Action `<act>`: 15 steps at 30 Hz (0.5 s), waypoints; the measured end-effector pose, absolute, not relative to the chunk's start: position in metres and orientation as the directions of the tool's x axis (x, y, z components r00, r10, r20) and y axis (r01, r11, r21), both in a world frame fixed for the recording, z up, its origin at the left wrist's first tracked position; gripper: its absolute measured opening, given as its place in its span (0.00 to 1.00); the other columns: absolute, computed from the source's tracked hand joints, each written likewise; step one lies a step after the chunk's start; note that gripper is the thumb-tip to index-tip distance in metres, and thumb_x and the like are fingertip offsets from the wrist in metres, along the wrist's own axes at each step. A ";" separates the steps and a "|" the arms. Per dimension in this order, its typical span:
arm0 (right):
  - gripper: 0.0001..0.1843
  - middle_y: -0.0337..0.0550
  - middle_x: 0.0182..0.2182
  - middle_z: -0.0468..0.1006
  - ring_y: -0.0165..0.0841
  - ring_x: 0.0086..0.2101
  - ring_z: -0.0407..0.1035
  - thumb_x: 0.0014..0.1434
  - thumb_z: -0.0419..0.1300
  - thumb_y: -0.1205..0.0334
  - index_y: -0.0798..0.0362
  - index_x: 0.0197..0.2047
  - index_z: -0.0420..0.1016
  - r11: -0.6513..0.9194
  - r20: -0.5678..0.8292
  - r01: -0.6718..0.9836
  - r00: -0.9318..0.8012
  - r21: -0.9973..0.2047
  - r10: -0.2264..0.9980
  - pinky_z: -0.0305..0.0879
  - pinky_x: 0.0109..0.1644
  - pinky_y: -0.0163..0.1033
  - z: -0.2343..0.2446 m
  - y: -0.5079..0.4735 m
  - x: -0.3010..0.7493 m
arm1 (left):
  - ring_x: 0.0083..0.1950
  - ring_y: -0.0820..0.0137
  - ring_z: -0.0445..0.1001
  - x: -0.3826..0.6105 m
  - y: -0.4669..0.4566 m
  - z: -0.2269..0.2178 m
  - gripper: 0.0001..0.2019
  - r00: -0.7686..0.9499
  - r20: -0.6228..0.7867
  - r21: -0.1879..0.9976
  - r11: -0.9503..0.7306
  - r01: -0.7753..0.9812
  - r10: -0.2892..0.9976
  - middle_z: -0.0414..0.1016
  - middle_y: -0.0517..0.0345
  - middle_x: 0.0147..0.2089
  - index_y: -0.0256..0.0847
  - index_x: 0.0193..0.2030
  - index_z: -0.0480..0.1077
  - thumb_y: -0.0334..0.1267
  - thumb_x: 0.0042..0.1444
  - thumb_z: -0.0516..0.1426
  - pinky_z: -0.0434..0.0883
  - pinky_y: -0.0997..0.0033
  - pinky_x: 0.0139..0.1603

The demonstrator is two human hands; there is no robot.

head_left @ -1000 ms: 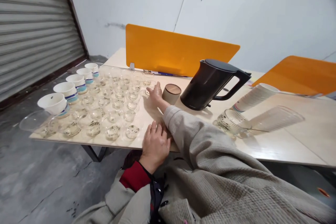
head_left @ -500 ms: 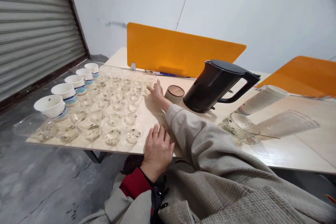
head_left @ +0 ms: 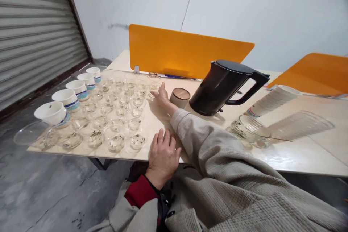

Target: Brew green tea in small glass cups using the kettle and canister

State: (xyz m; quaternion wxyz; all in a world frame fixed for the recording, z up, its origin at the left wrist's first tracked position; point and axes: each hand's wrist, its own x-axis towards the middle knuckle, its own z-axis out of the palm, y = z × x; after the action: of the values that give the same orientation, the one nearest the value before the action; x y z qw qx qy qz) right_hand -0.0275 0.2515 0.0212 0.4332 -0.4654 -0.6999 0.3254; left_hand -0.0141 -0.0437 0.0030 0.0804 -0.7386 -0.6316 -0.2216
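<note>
So the clear cup (head_left: pixel 150 95) by the right hand (head_left: pixel 160 96) is at the right side of the far part of the cup spread, on the table (head_left: pixel 160 119). That hand's half open, thumb and fingers apart right at the cup (honestly can't tell if it's actually gripping). Left hand (head_left: pixel 164 156) is palm down near the table's front edge, fingers out, holding nothing. Just right of the reaching hand there's a wood-topped canister (head_left: pixel 179 98), then a black kettle (head_left: pixel 217 88). Paper cups (head_left: pixel 65 98) line the left side, orange divider (head_left: pixel 187 49) behind.
</note>
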 end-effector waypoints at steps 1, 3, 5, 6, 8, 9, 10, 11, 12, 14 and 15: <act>0.56 0.67 0.60 0.80 0.53 0.62 0.75 0.58 0.72 0.41 0.59 0.78 0.54 0.290 0.252 0.391 -0.146 -0.874 0.957 0.71 0.66 0.58 0.023 0.248 -0.028 | 0.76 0.47 0.70 -0.014 -0.044 0.003 0.22 0.105 0.430 0.160 -0.191 0.968 0.897 0.75 0.41 0.73 0.36 0.64 0.77 0.47 0.72 0.56 0.71 0.45 0.74; 0.59 0.66 0.63 0.78 0.52 0.62 0.75 0.56 0.74 0.49 0.59 0.80 0.48 0.176 0.160 0.422 -0.074 -0.889 0.984 0.70 0.67 0.57 0.026 0.240 -0.030 | 0.76 0.47 0.70 -0.014 -0.043 0.003 0.22 0.104 0.426 0.163 -0.189 0.968 0.899 0.75 0.41 0.73 0.36 0.64 0.77 0.46 0.72 0.56 0.70 0.45 0.74; 0.60 0.65 0.64 0.78 0.54 0.62 0.76 0.57 0.73 0.54 0.57 0.82 0.44 0.150 0.136 0.419 -0.062 -0.896 0.989 0.70 0.68 0.59 0.029 0.229 -0.028 | 0.76 0.47 0.70 -0.014 -0.043 0.005 0.21 0.105 0.415 0.168 -0.189 0.968 0.904 0.75 0.40 0.72 0.35 0.64 0.77 0.46 0.73 0.56 0.69 0.44 0.75; 0.60 0.64 0.64 0.78 0.55 0.62 0.75 0.57 0.72 0.55 0.57 0.82 0.43 0.156 0.140 0.407 -0.068 -0.900 0.988 0.69 0.68 0.60 0.029 0.222 -0.026 | 0.76 0.47 0.70 -0.015 -0.043 0.006 0.21 0.106 0.407 0.171 -0.189 0.967 0.907 0.75 0.40 0.72 0.35 0.64 0.77 0.45 0.73 0.56 0.69 0.44 0.75; 0.60 0.64 0.63 0.78 0.57 0.64 0.74 0.57 0.72 0.57 0.58 0.83 0.43 0.186 0.162 0.385 -0.094 -0.904 0.982 0.67 0.71 0.63 0.030 0.207 -0.017 | 0.75 0.46 0.70 -0.015 -0.044 0.009 0.21 0.113 0.389 0.178 -0.195 0.965 0.914 0.75 0.40 0.72 0.34 0.64 0.77 0.44 0.73 0.56 0.69 0.44 0.75; 0.60 0.65 0.64 0.78 0.57 0.66 0.72 0.57 0.72 0.57 0.58 0.83 0.44 0.206 0.175 0.375 -0.115 -0.904 0.978 0.66 0.71 0.64 0.030 0.198 -0.011 | 0.76 0.45 0.70 -0.016 -0.044 0.011 0.21 0.116 0.380 0.181 -0.197 0.964 0.918 0.75 0.39 0.72 0.33 0.65 0.77 0.44 0.73 0.55 0.69 0.44 0.75; 0.60 0.66 0.65 0.77 0.57 0.67 0.71 0.57 0.72 0.57 0.59 0.83 0.45 0.225 0.185 0.365 -0.143 -0.903 0.972 0.66 0.72 0.64 0.031 0.189 -0.002 | 0.76 0.45 0.69 -0.016 -0.044 0.012 0.22 0.118 0.372 0.184 -0.198 0.963 0.921 0.75 0.38 0.72 0.33 0.66 0.76 0.43 0.73 0.55 0.69 0.44 0.75; 0.59 0.66 0.66 0.76 0.57 0.67 0.71 0.57 0.72 0.57 0.59 0.83 0.46 0.245 0.193 0.350 -0.177 -0.904 0.965 0.67 0.71 0.63 0.031 0.178 0.008 | 0.76 0.45 0.70 -0.017 -0.044 0.014 0.23 0.120 0.365 0.187 -0.199 0.962 0.923 0.75 0.38 0.71 0.33 0.68 0.75 0.43 0.73 0.55 0.69 0.44 0.75; 0.58 0.65 0.68 0.74 0.56 0.68 0.70 0.57 0.72 0.57 0.58 0.83 0.48 0.265 0.202 0.327 -0.215 -0.907 0.955 0.69 0.71 0.61 0.033 0.166 0.019 | 0.76 0.45 0.70 -0.017 -0.043 0.014 0.24 0.122 0.358 0.188 -0.199 0.962 0.926 0.75 0.37 0.72 0.33 0.70 0.73 0.43 0.73 0.55 0.69 0.43 0.75; 0.55 0.61 0.71 0.72 0.53 0.68 0.70 0.59 0.71 0.54 0.53 0.83 0.50 0.302 0.223 0.265 -0.290 -0.916 0.931 0.72 0.69 0.58 0.038 0.139 0.048 | 0.76 0.44 0.70 -0.018 -0.042 0.015 0.24 0.131 0.353 0.179 -0.204 0.963 0.927 0.74 0.37 0.73 0.34 0.70 0.73 0.42 0.73 0.54 0.69 0.41 0.75; 0.54 0.59 0.71 0.71 0.52 0.68 0.71 0.60 0.71 0.53 0.51 0.82 0.52 0.318 0.235 0.236 -0.320 -0.918 0.918 0.73 0.69 0.58 0.041 0.124 0.064 | 0.76 0.44 0.69 -0.018 -0.041 0.015 0.24 0.133 0.357 0.171 -0.205 0.964 0.925 0.73 0.38 0.73 0.34 0.70 0.74 0.42 0.73 0.54 0.68 0.41 0.75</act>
State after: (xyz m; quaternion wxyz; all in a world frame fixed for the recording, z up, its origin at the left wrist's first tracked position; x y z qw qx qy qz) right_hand 0.0638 0.1239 0.0411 0.4120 -0.4125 -0.6994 0.4135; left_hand -0.0180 -0.0412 0.0150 0.0498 -0.7510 -0.6286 -0.1958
